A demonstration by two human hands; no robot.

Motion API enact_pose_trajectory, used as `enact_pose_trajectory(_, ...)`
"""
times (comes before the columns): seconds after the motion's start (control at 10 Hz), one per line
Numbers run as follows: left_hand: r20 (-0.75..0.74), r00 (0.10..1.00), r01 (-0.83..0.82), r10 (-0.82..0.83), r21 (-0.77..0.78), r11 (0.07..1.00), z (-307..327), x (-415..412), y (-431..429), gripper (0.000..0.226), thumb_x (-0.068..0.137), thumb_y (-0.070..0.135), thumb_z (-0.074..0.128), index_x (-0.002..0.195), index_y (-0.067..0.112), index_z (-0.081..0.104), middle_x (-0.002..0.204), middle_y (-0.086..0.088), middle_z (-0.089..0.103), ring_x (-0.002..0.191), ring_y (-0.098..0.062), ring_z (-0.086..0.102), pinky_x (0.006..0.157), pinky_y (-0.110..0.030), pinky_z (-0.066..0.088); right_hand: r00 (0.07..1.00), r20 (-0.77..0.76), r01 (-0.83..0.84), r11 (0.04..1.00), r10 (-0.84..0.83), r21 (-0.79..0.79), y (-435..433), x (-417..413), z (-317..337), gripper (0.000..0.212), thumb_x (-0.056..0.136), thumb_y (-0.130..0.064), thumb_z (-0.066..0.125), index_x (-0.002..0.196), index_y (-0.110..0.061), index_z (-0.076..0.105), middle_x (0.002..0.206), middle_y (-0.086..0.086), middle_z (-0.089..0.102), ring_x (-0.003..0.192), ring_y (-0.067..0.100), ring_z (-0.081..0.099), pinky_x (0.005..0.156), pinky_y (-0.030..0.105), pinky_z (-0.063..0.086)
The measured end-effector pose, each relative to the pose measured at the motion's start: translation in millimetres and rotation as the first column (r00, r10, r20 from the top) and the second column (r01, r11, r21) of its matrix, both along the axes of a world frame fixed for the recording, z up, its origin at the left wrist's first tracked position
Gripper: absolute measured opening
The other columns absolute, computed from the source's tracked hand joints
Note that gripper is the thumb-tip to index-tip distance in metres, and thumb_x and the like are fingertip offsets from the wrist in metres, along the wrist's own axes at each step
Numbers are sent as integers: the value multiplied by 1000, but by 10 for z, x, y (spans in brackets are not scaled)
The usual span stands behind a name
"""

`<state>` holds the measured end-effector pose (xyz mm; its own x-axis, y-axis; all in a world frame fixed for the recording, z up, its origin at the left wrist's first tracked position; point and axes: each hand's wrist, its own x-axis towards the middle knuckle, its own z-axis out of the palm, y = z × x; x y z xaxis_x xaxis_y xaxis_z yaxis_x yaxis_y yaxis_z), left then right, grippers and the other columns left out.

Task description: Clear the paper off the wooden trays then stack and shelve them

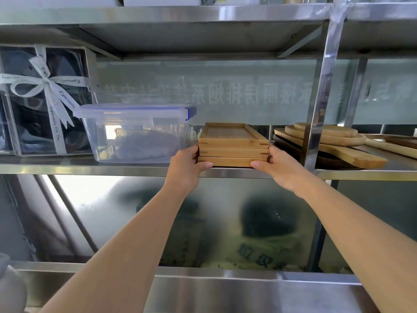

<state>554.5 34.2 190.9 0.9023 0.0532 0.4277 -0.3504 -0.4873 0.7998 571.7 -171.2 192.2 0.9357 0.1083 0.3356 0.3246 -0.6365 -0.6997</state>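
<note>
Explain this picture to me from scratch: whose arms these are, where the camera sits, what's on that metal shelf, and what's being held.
There is no machine here. A camera worn on a person's head looks at their own two bare arms. The left hand and right hand grip the ends of a stack of three shallow rectangular wooden trays, which sits at the front edge of a stainless steel shelf. Left of the stack stands a clear plastic lidded box, then a ribbon-tied gift box. To the right lie flat wooden serving boards.

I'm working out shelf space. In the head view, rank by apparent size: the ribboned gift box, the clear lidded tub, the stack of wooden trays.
1. clear lidded tub
2. ribboned gift box, though the frame edge crops it, so these two are uncertain
3. stack of wooden trays, clearly smallest
</note>
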Motion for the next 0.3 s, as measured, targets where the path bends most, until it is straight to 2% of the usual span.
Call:
enact_pose_trajectory(0.1, -31, 999, 17, -16, 32, 999, -7, -7, 12, 43, 86, 12, 61, 127, 11, 50, 124, -6, 61, 115, -25, 56, 108, -40, 38, 1000, -20, 19, 1000, -20, -22, -6, -11, -9, 51, 89, -35, 53, 136, -26, 34, 133, -1, 53, 128, 27, 44, 114, 57, 20)
enact_pose_trajectory(0.2, -15, 999, 36, -34, 113, 993, -21, -87, 20, 45, 87, 24, 60, 130, 16, 46, 125, -4, 60, 115, -25, 56, 105, -41, 42, 996, -56, 71, 996, -74, -62, 9, -113, -4, 65, 86, -57, 40, 142, -30, 20, 145, 1, 41, 135, 32, 33, 113, 56, 24)
enact_pose_trajectory(0.3, 57, 995, -89, 78, 216, 972, 33, -282, 60, 46, 89, 39, 53, 130, 22, 45, 130, -2, 55, 118, -25, 52, 98, -37, 40, 984, 34, 178, 977, -175, -117, -14, -245, 56, 68, 90, -51, 40, 145, -21, 14, 153, 5, 30, 139, 31, 30, 112, 55, 27)
